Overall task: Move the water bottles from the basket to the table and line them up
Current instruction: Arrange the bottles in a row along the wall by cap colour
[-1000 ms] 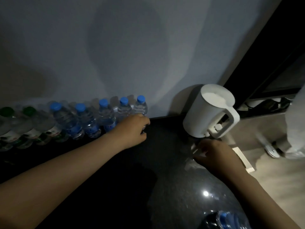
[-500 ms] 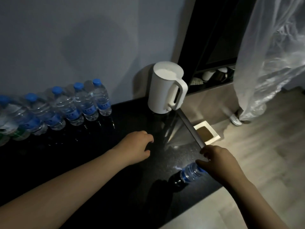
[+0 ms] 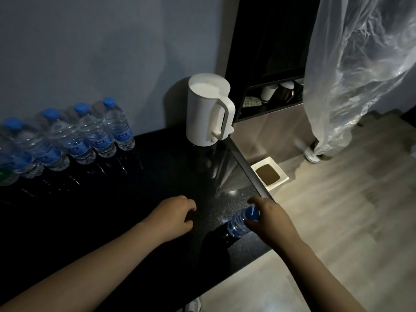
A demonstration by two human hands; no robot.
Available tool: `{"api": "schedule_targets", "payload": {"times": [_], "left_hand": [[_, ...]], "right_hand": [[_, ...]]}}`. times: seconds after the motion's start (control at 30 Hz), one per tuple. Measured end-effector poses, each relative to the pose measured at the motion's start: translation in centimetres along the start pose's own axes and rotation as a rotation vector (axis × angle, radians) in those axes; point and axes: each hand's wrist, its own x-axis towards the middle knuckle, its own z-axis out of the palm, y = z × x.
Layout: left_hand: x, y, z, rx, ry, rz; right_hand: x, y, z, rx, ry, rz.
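Right hand (image 3: pixel 273 221) curled round the shoulder of a clear plastic water bottle with a blue cap and blue label (image 3: pixel 238 224), thumb and fingers closing just under the cap. Left hand (image 3: pixel 173 216) palm down over the table, fingers loosely bent, holding nothing; touching the surface or not, impossible to judge.

Held bottle near the right front corner of the glossy black speckled table (image 3: pixel 157 181), cap leaning toward the right hand, lower body lost in shadow; base on the tabletop or off it, impossible to tell.

Further back on the left, against the grey wall (image 3: pixel 101 52), a row of matching blue-capped water bottles (image 3: pixel 90 136), upright, side by side, close together, running out past the left edge of view. At that edge, a glimpse of a green-labelled bottle (image 3: pixel 4 177).

Right of the row and well apart from it, a white lidded kettle with a loop handle (image 3: pixel 202 113), at the table's back right corner.

Beyond the table edge, on the pale wood-look floor (image 3: pixel 337 221), a white square bin with a brown lining (image 3: pixel 269 174). Behind, a dark shelf unit (image 3: pixel 270 52) with cups, and a sheet of clear crumpled plastic film (image 3: pixel 360 64) hanging at far right.
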Motion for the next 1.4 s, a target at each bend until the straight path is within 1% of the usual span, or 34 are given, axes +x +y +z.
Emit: {"api": "schedule_targets", "payload": {"times": [0.1,0.23,0.3,0.53,0.67,0.77,0.9,1.03,1.2,1.4], "left_hand": [[-0.4,-0.6,0.0,-0.016,-0.014,-0.026],[-0.9,-1.7,-0.9,-0.026,-0.006,-0.057],[-1.2,-2.2,-1.5,-0.03,0.01,-0.073],[-2.6,-4.9,-3.7,-0.057,0.11,-0.119],[-3.2,-7.5,-5.4,-0.082,0.148,-0.184],[-3.5,-9.5,-6.7,-0.09,0.202,-0.236],[-3.8,-12.0,-8.1,-0.111,0.263,-0.28],[-3.8,-14.4,-9.0,-0.151,0.295,-0.326],[-3.2,-17.2,-9.3,-0.19,0.313,-0.357],[-1.9,-19.4,-9.9,-0.237,0.363,-0.372]], "right_hand": [[1.1,0.2,0.2,0.005,-0.03,-0.021],[2.9,-0.9,-0.9,0.048,-0.018,-0.042],[4.0,-2.1,-2.0,0.056,-0.002,-0.043],[9.1,-7.6,-4.9,-0.046,0.081,-0.116],[12.8,-11.2,-5.7,-0.078,0.097,-0.164],[15.8,-14.3,-6.2,-0.122,0.078,-0.184],[19.7,-17.9,-6.4,-0.114,0.034,-0.242],[23.1,-21.0,-5.8,-0.127,0.035,-0.316],[26.7,-23.8,-4.8,-0.155,0.024,-0.435],[30.1,-25.9,-3.2,-0.102,-0.066,-0.545]]}}
